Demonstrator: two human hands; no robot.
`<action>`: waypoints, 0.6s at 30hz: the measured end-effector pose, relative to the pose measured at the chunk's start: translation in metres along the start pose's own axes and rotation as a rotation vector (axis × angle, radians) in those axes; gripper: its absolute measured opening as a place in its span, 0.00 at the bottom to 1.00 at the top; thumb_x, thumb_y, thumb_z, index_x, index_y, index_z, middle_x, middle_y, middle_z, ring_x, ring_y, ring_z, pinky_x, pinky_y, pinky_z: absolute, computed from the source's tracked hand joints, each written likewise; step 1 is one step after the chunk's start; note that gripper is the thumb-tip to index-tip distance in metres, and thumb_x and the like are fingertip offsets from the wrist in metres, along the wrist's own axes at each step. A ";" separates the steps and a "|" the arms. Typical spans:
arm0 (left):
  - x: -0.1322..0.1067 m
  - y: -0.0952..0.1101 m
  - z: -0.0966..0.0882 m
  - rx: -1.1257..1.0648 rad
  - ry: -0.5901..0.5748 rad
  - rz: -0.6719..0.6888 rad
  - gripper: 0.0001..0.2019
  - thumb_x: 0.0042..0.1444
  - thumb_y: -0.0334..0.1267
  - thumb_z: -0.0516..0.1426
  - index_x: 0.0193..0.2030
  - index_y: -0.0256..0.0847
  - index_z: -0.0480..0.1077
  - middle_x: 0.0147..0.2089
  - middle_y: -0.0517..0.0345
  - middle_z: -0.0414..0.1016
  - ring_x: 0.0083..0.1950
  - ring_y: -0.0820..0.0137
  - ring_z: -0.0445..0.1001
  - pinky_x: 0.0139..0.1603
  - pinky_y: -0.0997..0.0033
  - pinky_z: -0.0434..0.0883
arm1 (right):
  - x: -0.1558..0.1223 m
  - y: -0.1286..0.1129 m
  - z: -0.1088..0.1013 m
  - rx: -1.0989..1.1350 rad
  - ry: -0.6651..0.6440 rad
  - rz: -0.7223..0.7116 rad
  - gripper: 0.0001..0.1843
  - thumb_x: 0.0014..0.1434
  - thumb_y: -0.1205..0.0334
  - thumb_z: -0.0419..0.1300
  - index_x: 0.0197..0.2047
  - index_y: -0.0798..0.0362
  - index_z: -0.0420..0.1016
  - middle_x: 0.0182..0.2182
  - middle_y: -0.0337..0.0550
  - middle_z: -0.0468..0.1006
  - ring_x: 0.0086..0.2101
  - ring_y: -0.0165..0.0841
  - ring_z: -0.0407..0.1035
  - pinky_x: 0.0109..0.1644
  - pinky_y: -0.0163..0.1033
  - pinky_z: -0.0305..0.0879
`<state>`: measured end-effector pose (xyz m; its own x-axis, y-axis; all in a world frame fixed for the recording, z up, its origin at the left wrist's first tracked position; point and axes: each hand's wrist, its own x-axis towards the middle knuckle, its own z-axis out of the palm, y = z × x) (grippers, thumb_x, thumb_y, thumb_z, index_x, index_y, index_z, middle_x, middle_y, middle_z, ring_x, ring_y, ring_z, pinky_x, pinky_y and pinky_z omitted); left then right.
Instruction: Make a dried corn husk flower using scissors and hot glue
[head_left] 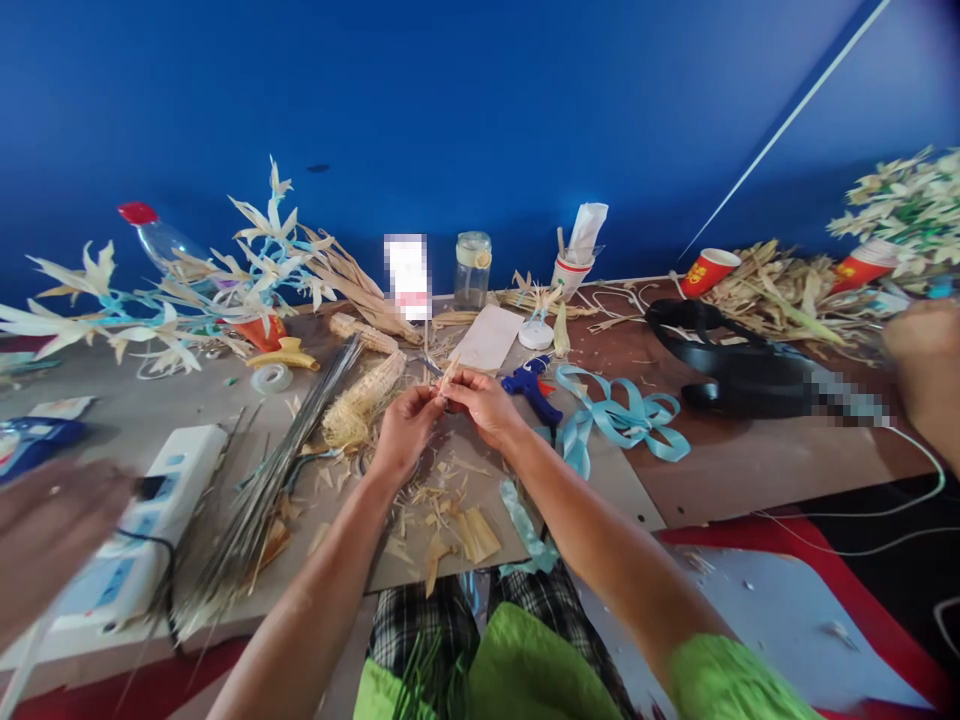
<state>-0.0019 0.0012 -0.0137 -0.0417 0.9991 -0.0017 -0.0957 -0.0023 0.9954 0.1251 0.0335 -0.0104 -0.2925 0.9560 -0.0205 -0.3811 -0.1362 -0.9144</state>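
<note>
Together, the left hand [405,420] and right hand [484,400] pinch one husk strip [448,375] over the board [480,500]. Just beside lie one blue glue gun [531,385], two corn cobs [364,400] and a wire bundle [277,470]; husk scraps [450,520] litter below.

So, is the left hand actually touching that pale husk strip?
Touching. The head view shows the left hand pinching the husk strip at its lower end, with the right hand pinching it too.

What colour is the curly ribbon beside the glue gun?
Light blue. The ribbon shows best in the head view.
</note>
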 end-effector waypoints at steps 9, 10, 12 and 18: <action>-0.004 0.003 0.001 -0.087 -0.024 -0.007 0.16 0.46 0.45 0.64 0.38 0.37 0.74 0.34 0.57 0.76 0.29 0.75 0.70 0.34 0.74 0.67 | 0.002 0.001 -0.002 0.017 0.034 -0.016 0.12 0.42 0.56 0.67 0.24 0.55 0.71 0.21 0.33 0.68 0.23 0.24 0.56 0.30 0.33 0.52; -0.004 0.002 0.002 -0.103 -0.021 -0.016 0.16 0.46 0.45 0.64 0.38 0.37 0.74 0.34 0.57 0.76 0.29 0.75 0.70 0.35 0.74 0.67 | 0.002 0.001 -0.002 0.021 0.040 -0.011 0.12 0.41 0.57 0.67 0.24 0.54 0.71 0.21 0.34 0.69 0.23 0.24 0.56 0.30 0.33 0.52; -0.004 0.001 0.002 -0.133 -0.016 -0.038 0.16 0.47 0.45 0.63 0.39 0.37 0.73 0.34 0.57 0.76 0.29 0.75 0.71 0.35 0.74 0.67 | 0.002 0.001 -0.002 0.028 0.050 -0.003 0.12 0.41 0.57 0.67 0.24 0.54 0.71 0.22 0.34 0.70 0.23 0.24 0.56 0.30 0.33 0.52; -0.004 0.003 0.001 -0.251 0.002 -0.066 0.20 0.45 0.43 0.65 0.44 0.38 0.70 0.34 0.59 0.75 0.28 0.77 0.71 0.34 0.74 0.68 | 0.001 -0.001 -0.002 0.081 0.044 -0.025 0.12 0.42 0.58 0.68 0.24 0.55 0.71 0.21 0.32 0.66 0.22 0.22 0.55 0.30 0.33 0.52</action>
<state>-0.0007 -0.0026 -0.0107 -0.0295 0.9974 -0.0663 -0.3417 0.0523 0.9383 0.1270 0.0350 -0.0098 -0.2442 0.9696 -0.0179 -0.4576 -0.1314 -0.8794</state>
